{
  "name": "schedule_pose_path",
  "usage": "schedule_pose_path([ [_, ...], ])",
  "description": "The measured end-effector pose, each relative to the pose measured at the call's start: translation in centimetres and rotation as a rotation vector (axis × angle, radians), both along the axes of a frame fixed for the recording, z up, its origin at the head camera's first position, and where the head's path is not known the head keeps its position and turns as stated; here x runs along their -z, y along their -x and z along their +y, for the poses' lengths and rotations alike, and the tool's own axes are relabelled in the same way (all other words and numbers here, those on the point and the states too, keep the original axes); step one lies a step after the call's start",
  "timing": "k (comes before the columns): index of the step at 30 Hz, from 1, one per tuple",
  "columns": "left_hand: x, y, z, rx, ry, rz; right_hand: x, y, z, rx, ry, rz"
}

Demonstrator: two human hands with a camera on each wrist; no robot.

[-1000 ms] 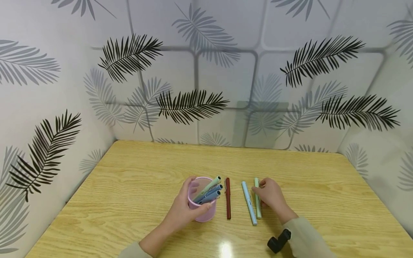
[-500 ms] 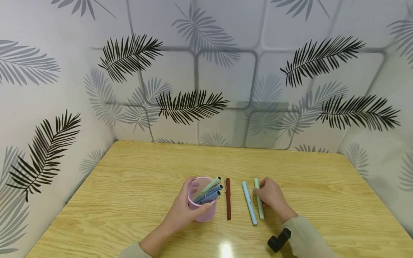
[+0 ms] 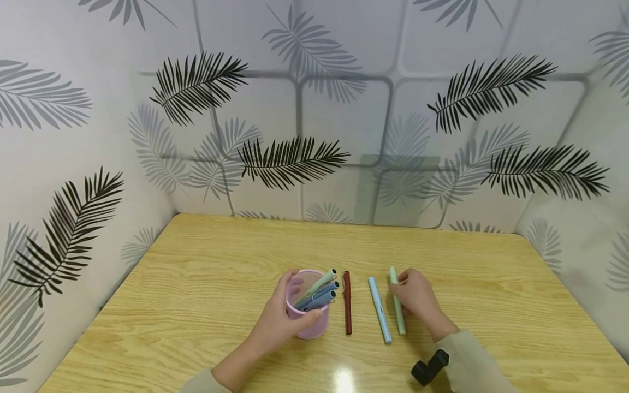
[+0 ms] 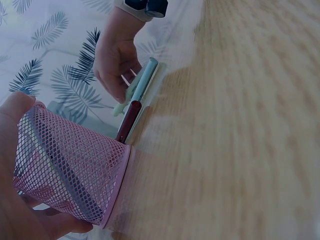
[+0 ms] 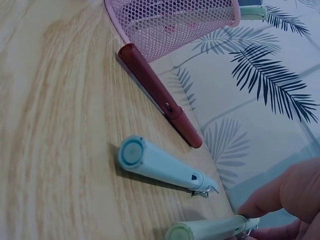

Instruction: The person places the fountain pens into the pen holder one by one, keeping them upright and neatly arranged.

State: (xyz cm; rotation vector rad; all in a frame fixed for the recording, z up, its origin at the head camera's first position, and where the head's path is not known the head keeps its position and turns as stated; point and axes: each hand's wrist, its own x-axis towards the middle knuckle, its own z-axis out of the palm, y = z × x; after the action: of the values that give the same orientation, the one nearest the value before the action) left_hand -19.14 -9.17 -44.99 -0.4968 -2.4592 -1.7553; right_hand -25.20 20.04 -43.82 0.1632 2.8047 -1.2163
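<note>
My left hand (image 3: 276,321) grips a pink mesh pen holder (image 3: 314,326), thumb on the near side and fingers round the far side. A pale green pen (image 3: 321,281) and two blue pens (image 3: 324,297) lean inside it toward the right. My right hand (image 3: 419,297) pinches another light green pen (image 3: 399,312) near its clip end, as the right wrist view also shows. Left of that pen lie a light blue pen (image 3: 380,311) and a dark red pen (image 3: 348,303), the red one closest to the holder. My right fingertips under the green pen are partly hidden.
The wood-grain table (image 3: 206,273) reaches back to a wall (image 3: 344,120) covered in leaf patterns. A black wrist device (image 3: 429,368) sits on the right sleeve, just above the tabletop.
The light green pen has shifted right, away from the light blue pen, and its far end has moved slightly up in view with my right hand. My left hand and the holder stay put.
</note>
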Motion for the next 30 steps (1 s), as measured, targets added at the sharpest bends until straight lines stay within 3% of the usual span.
schedule_pose_path([
  [15,-0.1,0.0,0.0,-0.001,0.007,-0.004,-0.7,-0.5,-0.1,-0.008,0.045,0.083],
  [30,-0.2,-0.1,0.0,0.003,0.002,-0.006,-1.3,-1.4,-0.1,-0.025,0.169,0.139],
])
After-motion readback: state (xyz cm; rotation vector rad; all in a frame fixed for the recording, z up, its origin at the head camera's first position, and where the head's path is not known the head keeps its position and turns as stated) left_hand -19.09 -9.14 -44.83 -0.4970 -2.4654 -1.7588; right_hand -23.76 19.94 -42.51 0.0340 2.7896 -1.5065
